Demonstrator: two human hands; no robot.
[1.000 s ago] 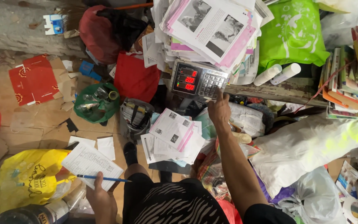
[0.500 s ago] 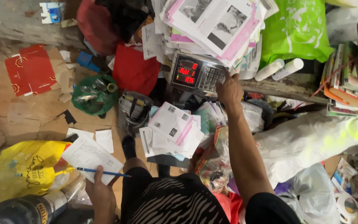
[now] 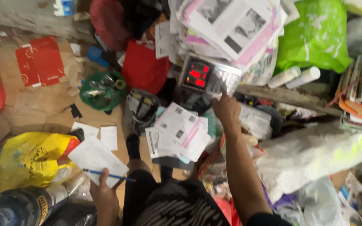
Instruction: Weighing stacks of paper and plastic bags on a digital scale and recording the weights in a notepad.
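Head view, looking down over a cluttered floor. The right hand point(image 3: 227, 111) is extended forward with 1 finger raised to the keypad of a weighing scale point(image 3: 209, 76), whose display glows red; the other fingers are curled in and the hand grips nothing. The scale sits beneath an overhanging pile of printed papers point(image 3: 235, 25) and just above a smaller sheaf of printed sheets point(image 3: 180, 133) lying near the person's foot. The left hand point(image 3: 104, 196), low in the frame, is closed around a blue pen point(image 3: 109, 175) and a white sheet of paper point(image 3: 97, 158), the pen lying across the sheet. Beside this hand lie a yellow plastic bag point(image 3: 28, 161) and a dark bottle point(image 3: 19, 207). Farther off: a green bag point(image 3: 317, 35), a red bag point(image 3: 144, 69), flattened cardboard point(image 3: 42, 98) and a stack of books point(image 3: 361, 98).
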